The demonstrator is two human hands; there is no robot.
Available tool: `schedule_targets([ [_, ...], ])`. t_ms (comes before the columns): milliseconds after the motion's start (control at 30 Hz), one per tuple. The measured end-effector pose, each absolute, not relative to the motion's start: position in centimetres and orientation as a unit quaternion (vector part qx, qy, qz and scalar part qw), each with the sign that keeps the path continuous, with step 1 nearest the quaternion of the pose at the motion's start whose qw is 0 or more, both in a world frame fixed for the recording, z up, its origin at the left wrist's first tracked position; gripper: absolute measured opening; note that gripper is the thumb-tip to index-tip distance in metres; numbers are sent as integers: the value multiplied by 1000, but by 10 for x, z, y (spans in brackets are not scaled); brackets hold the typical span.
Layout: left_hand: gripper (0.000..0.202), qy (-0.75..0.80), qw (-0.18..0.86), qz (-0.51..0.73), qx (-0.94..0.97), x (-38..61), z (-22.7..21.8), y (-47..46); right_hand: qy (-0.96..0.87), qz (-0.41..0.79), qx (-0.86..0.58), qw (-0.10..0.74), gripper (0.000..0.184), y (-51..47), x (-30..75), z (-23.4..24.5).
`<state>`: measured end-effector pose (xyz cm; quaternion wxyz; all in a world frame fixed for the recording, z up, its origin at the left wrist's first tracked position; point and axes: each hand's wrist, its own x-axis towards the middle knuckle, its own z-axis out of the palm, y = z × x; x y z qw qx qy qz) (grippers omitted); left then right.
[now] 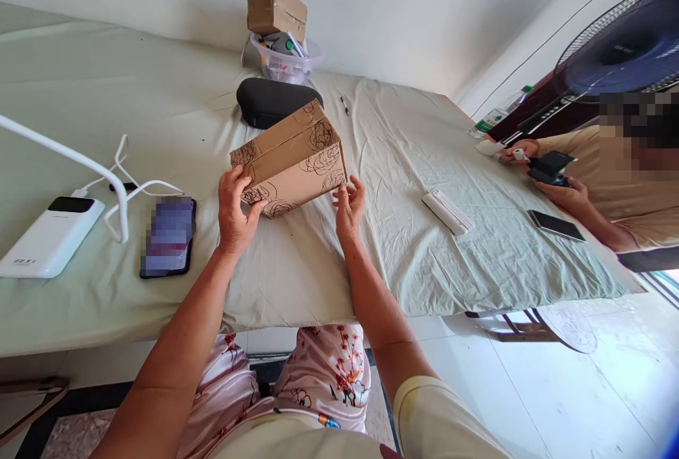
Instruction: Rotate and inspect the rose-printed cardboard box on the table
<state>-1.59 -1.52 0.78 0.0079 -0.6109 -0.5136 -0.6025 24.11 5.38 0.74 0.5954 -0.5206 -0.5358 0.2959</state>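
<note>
A brown cardboard box (297, 172) with black scribbled circles on its sides is tilted above the cloth-covered table, between my two hands. My left hand (236, 208) grips its left end, thumb on the near face and fingers at the upper edge. At the lower right corner, my right hand (349, 206) has its fingertips against the box, with the fingers bent. Just behind the box lies a black oblong case (265, 100), partly covered by it. The underside of the box is hidden.
On the left are a white power bank (50, 240), a phone (168, 238) and a white curved stand (79, 160). At the back, a plastic basket (289, 66) bears another box (276, 10). A white object (448, 211), a second phone (556, 225) and a seated person (626, 197) are on the right.
</note>
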Motion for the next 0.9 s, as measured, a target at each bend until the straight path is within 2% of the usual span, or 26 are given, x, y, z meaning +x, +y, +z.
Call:
schedule_targets([
  [267,49,-509,7,-618,-599,-16,7,-18,-572,260,-522,576,39,49,241,9],
  [500,65,-535,-5,-636,-556,-17,10,-18,-644,247,-529,494,28,48,237,4],
  [700,53,-529,5,-636,-562,-14,11,-20,-699,205,-538,423,17,47,240,4],
  [833,48,-533,9,-631,-563,-13,12,-21,-734,195,-557,338,11,47,239,1],
  [900,47,-530,10,-630,-568,-12,13,-21,-744,192,-554,320,14,47,238,-1],
])
